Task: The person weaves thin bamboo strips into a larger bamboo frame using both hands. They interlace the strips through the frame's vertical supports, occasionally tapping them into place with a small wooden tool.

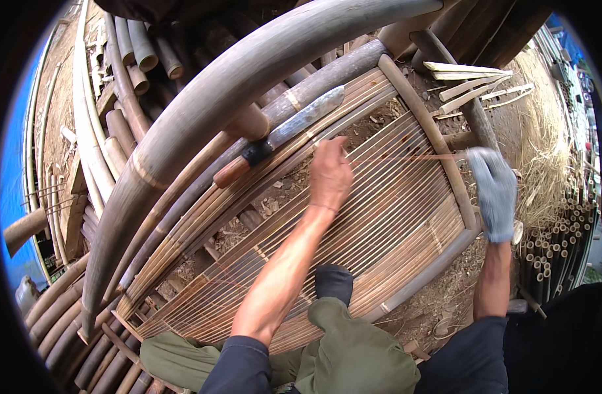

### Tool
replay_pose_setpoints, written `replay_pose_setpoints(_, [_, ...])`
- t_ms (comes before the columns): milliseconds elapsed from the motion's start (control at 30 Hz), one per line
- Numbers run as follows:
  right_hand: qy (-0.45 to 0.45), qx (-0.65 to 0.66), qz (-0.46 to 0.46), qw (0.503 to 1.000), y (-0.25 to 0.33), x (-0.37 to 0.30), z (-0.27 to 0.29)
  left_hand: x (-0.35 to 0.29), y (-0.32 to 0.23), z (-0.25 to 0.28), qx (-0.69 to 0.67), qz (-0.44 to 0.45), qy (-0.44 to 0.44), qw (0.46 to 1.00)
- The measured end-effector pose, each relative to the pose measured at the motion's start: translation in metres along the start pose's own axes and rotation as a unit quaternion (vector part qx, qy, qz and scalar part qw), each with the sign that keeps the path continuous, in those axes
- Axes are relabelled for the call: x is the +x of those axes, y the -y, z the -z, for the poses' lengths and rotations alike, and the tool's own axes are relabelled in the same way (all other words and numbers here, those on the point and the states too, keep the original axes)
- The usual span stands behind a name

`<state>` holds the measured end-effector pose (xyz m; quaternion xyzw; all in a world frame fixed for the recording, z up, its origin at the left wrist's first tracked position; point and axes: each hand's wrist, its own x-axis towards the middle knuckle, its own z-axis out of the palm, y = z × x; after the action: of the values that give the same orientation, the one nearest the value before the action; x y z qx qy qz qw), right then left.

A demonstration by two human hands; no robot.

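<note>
A thin orange cord [406,157] runs taut between my two hands, above the slatted bamboo seat [373,217]. Its left end meets the fingers of my bare left hand [332,174], which are closed, over the gap beside the slats. My right hand [493,194], in a grey glove and blurred by motion, is closed at the cord's other end, just past the seat's right end rail [439,131]. A large knife [307,118] with a wooden handle lies along the bamboo strips at the back, apart from both hands.
A thick curved bamboo pole [202,98] arches over the far left. Split bamboo pieces [472,85] lie at the upper right, near a straw heap [537,138] and stacked bamboo poles [557,249]. My foot [334,282] rests on the slats. More poles [64,322] lie lower left.
</note>
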<state>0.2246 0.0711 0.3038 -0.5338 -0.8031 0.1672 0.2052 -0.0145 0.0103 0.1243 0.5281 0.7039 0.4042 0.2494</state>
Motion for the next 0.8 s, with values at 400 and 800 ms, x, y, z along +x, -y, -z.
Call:
replay_pose_setpoints(400, [0.469,-0.084,0.157,0.865,-0.064,0.096,-0.278,0.029,0.072,-0.040,-0.049,0.275,0.244,0.929])
replay_pose_setpoints(800, [0.255,0.084,0.216,0.939,-0.027,0.051,-0.192,0.001,0.021,-0.002,-0.153,0.258,0.095,0.949])
